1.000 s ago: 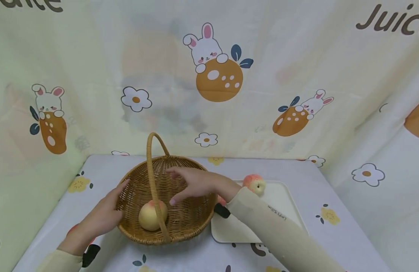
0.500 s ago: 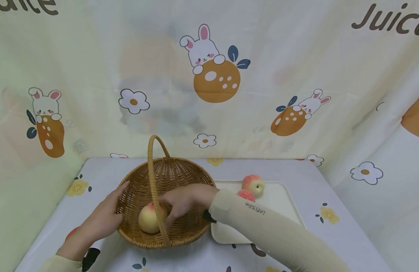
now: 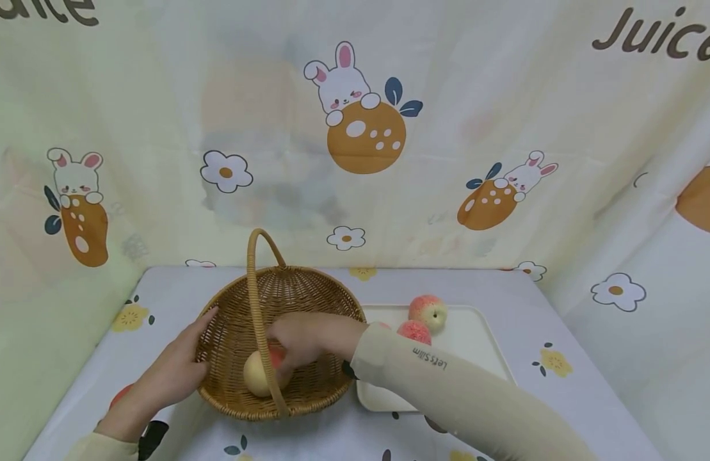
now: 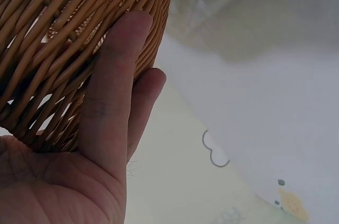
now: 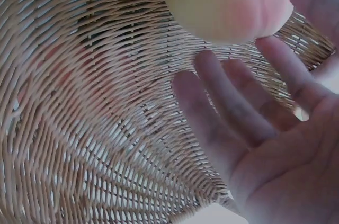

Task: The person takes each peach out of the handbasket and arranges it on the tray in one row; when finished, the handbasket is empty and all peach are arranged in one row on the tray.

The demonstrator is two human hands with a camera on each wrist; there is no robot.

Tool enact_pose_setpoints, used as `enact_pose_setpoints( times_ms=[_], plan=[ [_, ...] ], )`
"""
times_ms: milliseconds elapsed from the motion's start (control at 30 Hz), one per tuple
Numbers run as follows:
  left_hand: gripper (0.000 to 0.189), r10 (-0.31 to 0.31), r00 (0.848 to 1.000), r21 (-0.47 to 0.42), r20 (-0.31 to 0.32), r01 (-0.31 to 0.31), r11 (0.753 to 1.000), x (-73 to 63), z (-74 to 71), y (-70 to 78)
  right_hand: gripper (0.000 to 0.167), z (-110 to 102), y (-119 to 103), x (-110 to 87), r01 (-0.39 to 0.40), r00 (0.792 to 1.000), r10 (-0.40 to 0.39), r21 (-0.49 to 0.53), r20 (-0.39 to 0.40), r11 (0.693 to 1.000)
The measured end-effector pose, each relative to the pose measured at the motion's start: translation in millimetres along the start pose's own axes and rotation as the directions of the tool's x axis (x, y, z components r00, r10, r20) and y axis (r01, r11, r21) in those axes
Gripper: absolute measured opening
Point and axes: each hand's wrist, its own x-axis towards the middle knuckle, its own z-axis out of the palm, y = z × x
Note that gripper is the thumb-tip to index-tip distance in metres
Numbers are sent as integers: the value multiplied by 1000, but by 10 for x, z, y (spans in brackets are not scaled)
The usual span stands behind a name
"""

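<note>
A brown wicker basket (image 3: 322,291) with a tall arched handle is tilted towards me on the table. Inside lies a pale yellow peach (image 3: 255,374) with a red blush, partly behind the handle. My right hand (image 3: 303,336) reaches into the basket; thumb and index fingertip pinch the peach (image 5: 233,4), while the other fingers extend apart from it in the right wrist view. Against the basket's left outer side rests my left hand (image 3: 173,371). In the left wrist view its straight fingers (image 4: 108,97) lie along the weave.
Right of the basket is a cream tray (image 3: 476,346) bearing a red-yellow peach (image 3: 428,312) and a redder one (image 3: 415,331), partly covered by the right sleeve. A red thing (image 3: 120,394) shows beside the left wrist. A printed curtain (image 3: 262,96) hangs behind the table.
My right hand has reached down and left into the basket to the peach, which has shifted slightly right and turned. My left hand stays at the basket's side.
</note>
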Motion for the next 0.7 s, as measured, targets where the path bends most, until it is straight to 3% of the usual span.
enact_pose_setpoints(
  times_ms=[100,233,400,633,700],
  plan=[
    [94,-2,1000,-5,4,2,1000,3,-2,9,27,11,-50,-23,-52,998,51,-26,-37,998],
    [94,-6,1000,-12,5,6,1000,-8,-4,22,30,27,-82,-46,-72,997,70,-72,-30,995],
    [95,-32,999,-25,23,33,999,-21,-4,25,51,44,-83,-60,-61,998,63,-163,7,985],
    [95,-31,999,-27,28,31,999,-22,3,36,52,48,-49,-78,-142,990,141,-83,-11,986],
    [95,-23,999,-26,27,23,999,-16,7,37,55,52,-44,-87,-160,987,161,-111,-3,981]
  ],
)
